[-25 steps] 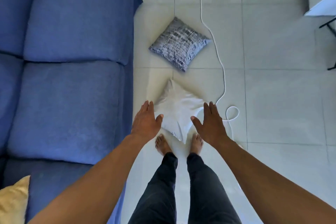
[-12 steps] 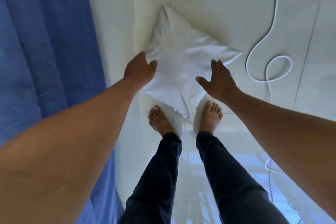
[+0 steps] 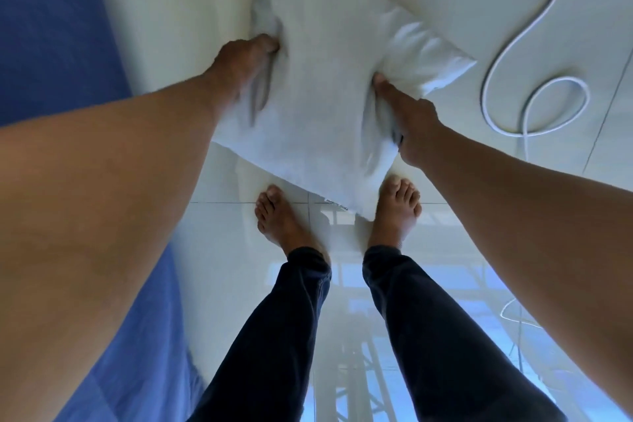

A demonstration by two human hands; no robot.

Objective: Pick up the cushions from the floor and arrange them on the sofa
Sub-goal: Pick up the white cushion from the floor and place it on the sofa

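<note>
A white cushion (image 3: 329, 86) lies on the pale tiled floor just ahead of my bare feet. My left hand (image 3: 243, 62) grips its left edge, fingers sunk into the fabric. My right hand (image 3: 407, 116) pinches its right side near the lower corner. The cushion's lowest corner overlaps my right foot (image 3: 397, 212). The blue sofa (image 3: 51, 27) runs along the left edge of the view, partly hidden by my left forearm. The patterned grey cushion is out of view.
A white cable (image 3: 534, 92) loops on the tiles to the right of the cushion. My legs in dark trousers (image 3: 284, 336) fill the lower middle. The glossy floor (image 3: 164, 10) reflects a window frame near my feet.
I have bent down further and the view has closed in on the white cushion. Both hands went from hovering open over it to gripping its two sides. The grey cushion left the frame.
</note>
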